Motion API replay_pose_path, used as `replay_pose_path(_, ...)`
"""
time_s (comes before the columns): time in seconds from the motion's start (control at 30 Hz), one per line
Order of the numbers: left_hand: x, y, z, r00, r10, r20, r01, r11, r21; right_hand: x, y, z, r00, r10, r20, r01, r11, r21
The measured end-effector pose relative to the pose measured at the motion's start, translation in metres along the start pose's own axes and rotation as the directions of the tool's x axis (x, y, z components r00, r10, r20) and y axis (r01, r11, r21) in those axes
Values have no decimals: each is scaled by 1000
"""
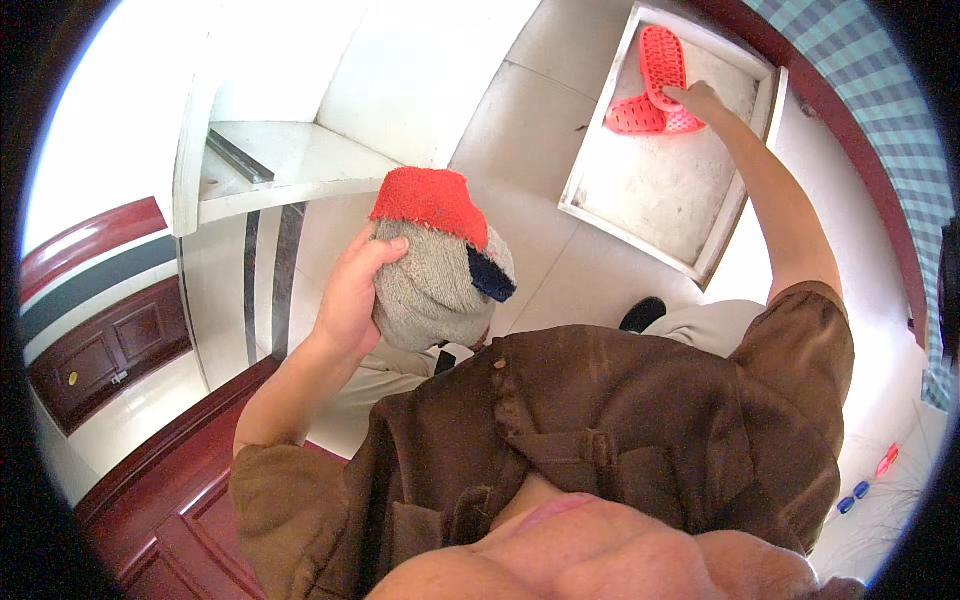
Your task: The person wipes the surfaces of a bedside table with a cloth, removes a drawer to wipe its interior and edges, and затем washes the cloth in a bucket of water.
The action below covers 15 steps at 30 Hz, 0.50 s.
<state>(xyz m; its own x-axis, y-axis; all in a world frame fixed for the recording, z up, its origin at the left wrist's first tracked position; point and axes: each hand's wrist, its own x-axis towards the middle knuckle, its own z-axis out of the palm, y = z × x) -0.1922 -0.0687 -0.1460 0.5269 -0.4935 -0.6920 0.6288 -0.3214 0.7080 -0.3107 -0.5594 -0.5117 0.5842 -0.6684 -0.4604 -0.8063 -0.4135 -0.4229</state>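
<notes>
My left hand [360,289] grips a rounded bundle of grey terry cloth [427,277], its thumb on the near face. A red terry piece [424,199] covers the bundle's top and a navy patch [491,274] shows on its right side. Far forward on the right, my right hand [701,103] holds the end of a perforated red plastic slipper [663,64]. A second red slipper [636,116] lies partly under it, inside a shallow white drawer [637,240]. The drawer rests on the tiled floor.
A white cabinet with a shelf [300,154] stands front left, a metal drawer slide [238,156] on it. Dark red panelled wood [195,495] is at lower left. A blue checked cloth [847,97] hangs over a dark red edge at right. Blue slippers [853,497] lie lower right.
</notes>
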Motion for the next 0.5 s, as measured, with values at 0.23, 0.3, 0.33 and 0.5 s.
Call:
replay_pose_path(0.23,13,-13,5,998,-13,60,8,996,84,-50,-5,-21,976,84,199,-137,952,274)
replay_pose_path(0.3,27,-8,5,992,-27,125,10,990,138,-48,17,-20,989,50,139,-74,982,174)
replay_pose_path(0.33,29,-9,-2,994,-10,107,-5,990,139,-78,-13,-39,968,13,252,-84,958,274)
replay_pose_path(0.5,59,-12,-3,994,10,105,-24,991,133,-142,10,-118,983,-134,125,110,977,180)
